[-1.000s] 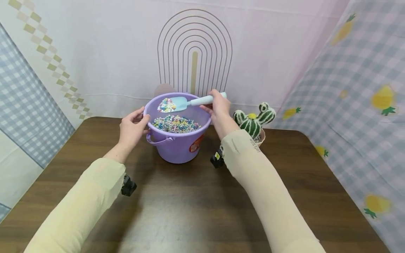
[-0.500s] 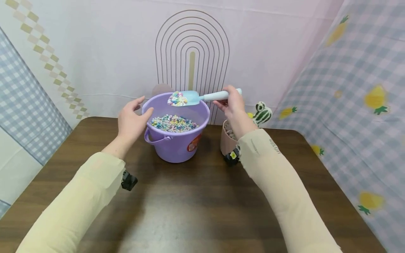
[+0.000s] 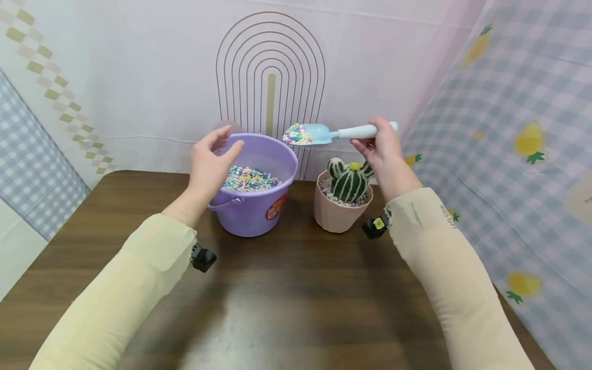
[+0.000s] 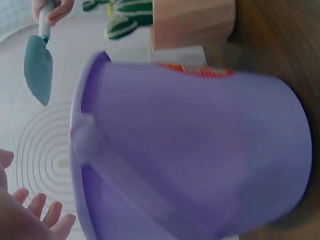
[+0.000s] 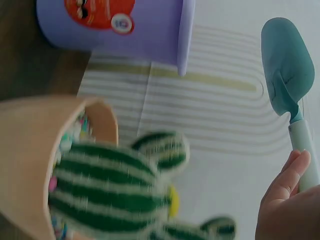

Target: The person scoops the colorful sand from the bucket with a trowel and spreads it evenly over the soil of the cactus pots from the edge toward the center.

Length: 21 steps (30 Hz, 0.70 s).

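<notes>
My right hand [image 3: 386,149] grips the pale handle of a light blue trowel [image 3: 319,133], held level above and between the bucket and the cactus pot. Colourful pebbles [image 3: 296,134] lie on its blade. Over the left rim of the purple bucket [image 3: 250,213] my left hand [image 3: 210,159] hovers, fingers and thumb spread, holding nothing. More small pebbles [image 3: 252,180] fill the lower part of the bucket. To its right stands a pink pot [image 3: 335,218] with a knitted green cactus [image 3: 349,185] set in pebbles. The right wrist view shows the trowel [image 5: 287,65] from below.
The bucket and pot stand near the back edge of a dark wooden table [image 3: 277,298]. A white cloth [image 3: 162,77] with printed arches hangs close behind, and a checked cloth [image 3: 485,154] with pineapples hangs at the right.
The trowel with its pebbles has moved right, from over the bucket toward the cactus pot. My left hand has let go of the bucket's rim and lifted. The pot is now largely uncovered.
</notes>
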Each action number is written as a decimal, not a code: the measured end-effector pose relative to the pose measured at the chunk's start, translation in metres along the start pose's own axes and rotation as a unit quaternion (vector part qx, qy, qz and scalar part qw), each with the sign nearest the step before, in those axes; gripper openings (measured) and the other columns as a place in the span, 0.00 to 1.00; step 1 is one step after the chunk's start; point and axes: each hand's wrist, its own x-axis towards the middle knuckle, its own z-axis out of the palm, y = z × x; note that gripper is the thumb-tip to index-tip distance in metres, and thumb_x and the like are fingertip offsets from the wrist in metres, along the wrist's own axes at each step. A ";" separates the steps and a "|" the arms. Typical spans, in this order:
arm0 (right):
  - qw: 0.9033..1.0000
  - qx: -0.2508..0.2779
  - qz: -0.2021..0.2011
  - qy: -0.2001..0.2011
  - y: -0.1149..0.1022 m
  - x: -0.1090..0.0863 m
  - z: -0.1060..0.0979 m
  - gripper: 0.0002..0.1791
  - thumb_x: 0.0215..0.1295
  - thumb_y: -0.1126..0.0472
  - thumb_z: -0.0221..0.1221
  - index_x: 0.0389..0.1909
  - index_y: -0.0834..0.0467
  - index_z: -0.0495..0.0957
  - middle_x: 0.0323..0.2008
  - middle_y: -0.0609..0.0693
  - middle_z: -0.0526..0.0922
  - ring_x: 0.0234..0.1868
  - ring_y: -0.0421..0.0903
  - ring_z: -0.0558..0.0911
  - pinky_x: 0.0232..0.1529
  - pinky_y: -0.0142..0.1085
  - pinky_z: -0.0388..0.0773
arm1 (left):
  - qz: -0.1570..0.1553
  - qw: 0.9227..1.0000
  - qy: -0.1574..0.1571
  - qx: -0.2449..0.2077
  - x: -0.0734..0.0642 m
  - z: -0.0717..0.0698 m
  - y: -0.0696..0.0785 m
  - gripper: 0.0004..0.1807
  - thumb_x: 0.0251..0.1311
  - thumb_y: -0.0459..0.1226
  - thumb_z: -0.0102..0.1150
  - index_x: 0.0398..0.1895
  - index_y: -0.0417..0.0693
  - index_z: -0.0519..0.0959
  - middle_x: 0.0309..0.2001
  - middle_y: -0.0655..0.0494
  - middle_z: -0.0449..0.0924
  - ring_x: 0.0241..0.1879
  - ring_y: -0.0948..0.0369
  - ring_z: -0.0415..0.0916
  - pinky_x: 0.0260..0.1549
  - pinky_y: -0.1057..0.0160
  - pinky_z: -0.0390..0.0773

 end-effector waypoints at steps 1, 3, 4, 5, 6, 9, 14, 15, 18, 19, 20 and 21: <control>1.000 0.001 -0.001 0.002 -0.004 0.000 -0.005 0.06 0.64 0.62 0.52 0.38 0.58 0.65 0.27 0.54 0.73 0.21 0.45 0.75 0.20 0.28 0.80 | -0.001 1.000 -0.008 -0.004 0.000 0.004 0.002 0.27 0.59 0.44 0.59 0.62 0.48 0.71 0.61 0.50 0.73 0.60 0.57 0.70 0.61 0.64 0.70; 1.000 0.004 -0.002 0.005 -0.011 -0.001 -0.015 0.07 0.64 0.61 0.52 0.38 0.58 0.65 0.29 0.54 0.72 0.22 0.44 0.75 0.20 0.28 0.80 | -0.003 1.000 -0.020 -0.012 0.000 0.011 0.005 0.28 0.59 0.44 0.59 0.62 0.48 0.70 0.61 0.50 0.73 0.60 0.58 0.70 0.60 0.65 0.71; 1.000 0.007 -0.002 0.008 -0.014 0.000 -0.021 0.07 0.64 0.61 0.53 0.39 0.58 0.65 0.29 0.54 0.72 0.22 0.44 0.75 0.21 0.28 0.80 | -0.003 1.000 -0.025 -0.014 0.000 0.015 0.007 0.28 0.59 0.44 0.60 0.62 0.48 0.70 0.61 0.50 0.73 0.60 0.58 0.70 0.60 0.65 0.71; 1.000 0.009 -0.002 0.010 -0.017 0.000 -0.026 0.08 0.64 0.61 0.53 0.39 0.57 0.64 0.29 0.54 0.72 0.22 0.44 0.74 0.21 0.28 0.80 | -0.003 0.999 -0.029 -0.019 -0.001 0.019 0.008 0.28 0.59 0.44 0.60 0.62 0.48 0.70 0.61 0.51 0.73 0.60 0.58 0.71 0.59 0.65 0.72; 1.000 0.011 -0.002 0.012 -0.019 0.000 -0.031 0.08 0.64 0.61 0.54 0.38 0.57 0.64 0.30 0.54 0.72 0.22 0.44 0.74 0.21 0.28 0.80 | -0.004 0.999 -0.035 -0.021 -0.001 0.023 0.010 0.28 0.59 0.44 0.60 0.63 0.48 0.70 0.61 0.51 0.73 0.60 0.58 0.71 0.59 0.65 0.72; 1.000 0.022 0.002 0.015 -0.025 0.000 -0.045 0.08 0.63 0.61 0.54 0.37 0.57 0.64 0.28 0.53 0.72 0.21 0.44 0.74 0.21 0.29 0.79 | -0.004 0.998 -0.057 -0.027 -0.003 0.035 0.013 0.29 0.58 0.45 0.60 0.63 0.49 0.70 0.61 0.51 0.73 0.59 0.57 0.72 0.58 0.64 0.73; 0.999 0.037 0.008 0.018 -0.031 0.001 -0.067 0.09 0.62 0.62 0.55 0.37 0.57 0.64 0.21 0.53 0.73 0.19 0.45 0.74 0.19 0.30 0.79 | 0.002 0.995 -0.093 -0.032 -0.009 0.057 0.018 0.29 0.57 0.44 0.61 0.63 0.49 0.70 0.60 0.49 0.73 0.57 0.54 0.74 0.58 0.61 0.74; 0.999 0.040 0.011 0.020 -0.032 0.001 -0.071 0.10 0.62 0.61 0.55 0.38 0.56 0.63 0.21 0.53 0.74 0.19 0.45 0.74 0.20 0.30 0.79 | 0.004 0.995 -0.099 -0.034 -0.011 0.061 0.019 0.29 0.57 0.44 0.61 0.63 0.49 0.70 0.61 0.49 0.73 0.57 0.54 0.74 0.58 0.61 0.74; 0.998 0.049 0.022 0.026 -0.035 0.001 -0.085 0.12 0.63 0.61 0.56 0.40 0.55 0.62 0.22 0.54 0.74 0.20 0.46 0.75 0.21 0.31 0.80 | 0.009 0.993 -0.112 -0.035 -0.017 0.075 0.023 0.30 0.57 0.44 0.61 0.64 0.49 0.69 0.61 0.50 0.73 0.58 0.53 0.73 0.57 0.59 0.74; 0.998 0.057 0.029 0.028 -0.036 0.001 -0.090 0.12 0.62 0.61 0.56 0.41 0.55 0.62 0.22 0.54 0.74 0.21 0.47 0.75 0.21 0.32 0.80 | 0.010 0.992 -0.117 -0.036 -0.019 0.080 0.024 0.30 0.57 0.44 0.61 0.64 0.49 0.68 0.62 0.51 0.72 0.58 0.54 0.73 0.57 0.59 0.74; 0.997 0.063 0.034 0.031 -0.036 0.001 -0.095 0.12 0.62 0.61 0.56 0.41 0.54 0.62 0.23 0.55 0.74 0.21 0.47 0.76 0.22 0.32 0.80 | 0.012 0.992 -0.122 -0.038 -0.020 0.084 0.025 0.30 0.57 0.44 0.61 0.64 0.49 0.68 0.62 0.50 0.72 0.59 0.54 0.72 0.58 0.58 0.74; 0.996 0.071 0.040 0.033 -0.037 0.001 -0.100 0.13 0.62 0.61 0.56 0.41 0.54 0.61 0.23 0.55 0.74 0.21 0.47 0.76 0.22 0.33 0.80 | 0.013 0.991 -0.129 -0.038 -0.022 0.088 0.026 0.31 0.58 0.45 0.61 0.64 0.49 0.68 0.62 0.51 0.71 0.59 0.54 0.71 0.58 0.57 0.74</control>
